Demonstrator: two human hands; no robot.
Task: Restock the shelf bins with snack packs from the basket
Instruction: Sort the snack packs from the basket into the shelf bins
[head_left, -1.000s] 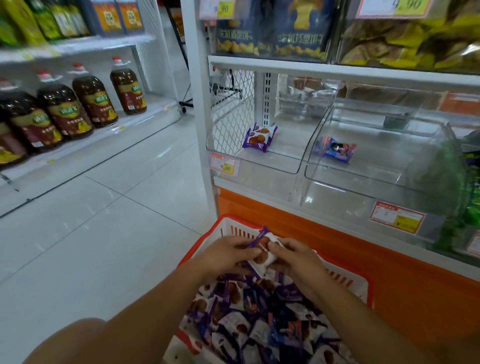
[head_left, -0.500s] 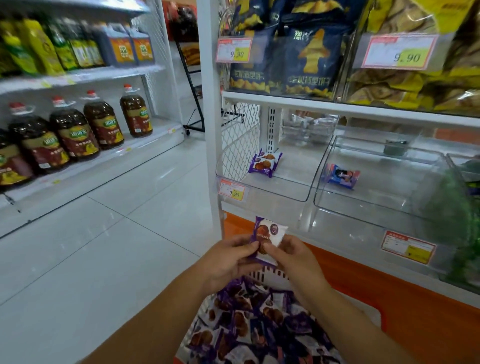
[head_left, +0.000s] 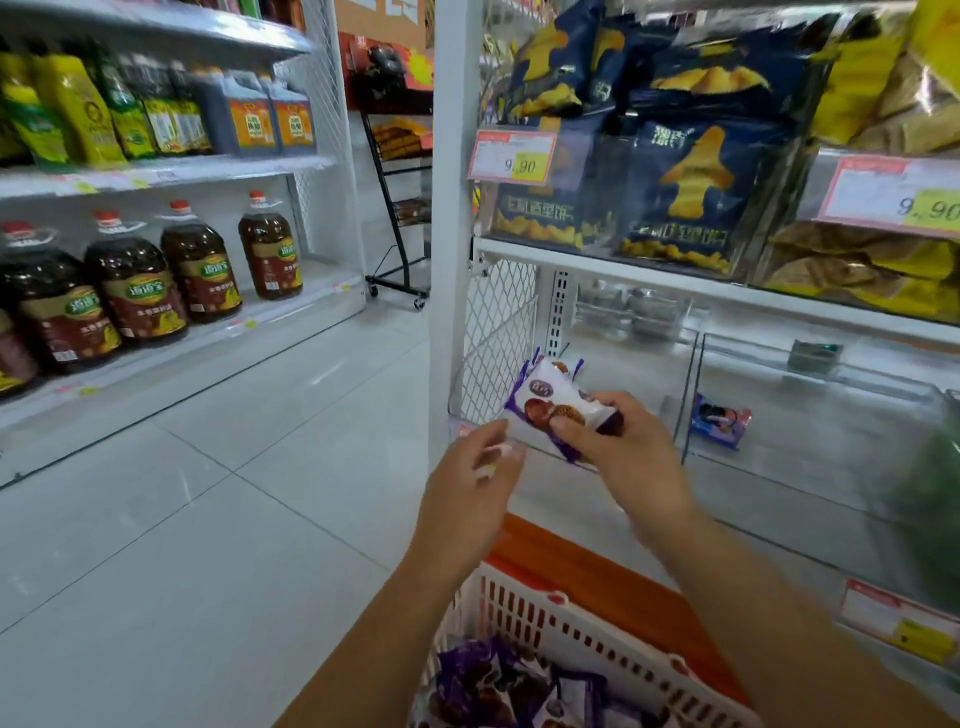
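1. the right hand (head_left: 621, 460) pinches a purple-and-white snack pack (head_left: 550, 410) between thumb and fingers, in front of the leftmost clear bin (head_left: 636, 387).
2. the left hand (head_left: 467, 493) is just beside the pack, fingers loosely spread, holding nothing.
3. the basket (head_left: 582, 631) sits below with more purple packs inside.
4. a pale tiled floor (head_left: 208, 519) runs to oil bottles (head_left: 200, 265) on a white shelf across the aisle.

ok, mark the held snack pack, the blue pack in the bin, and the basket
held snack pack (head_left: 545, 402), head view, white front face.
blue pack (head_left: 719, 422), head view, middle of wrapper.
basket (head_left: 571, 629), head view, white slotted wall.
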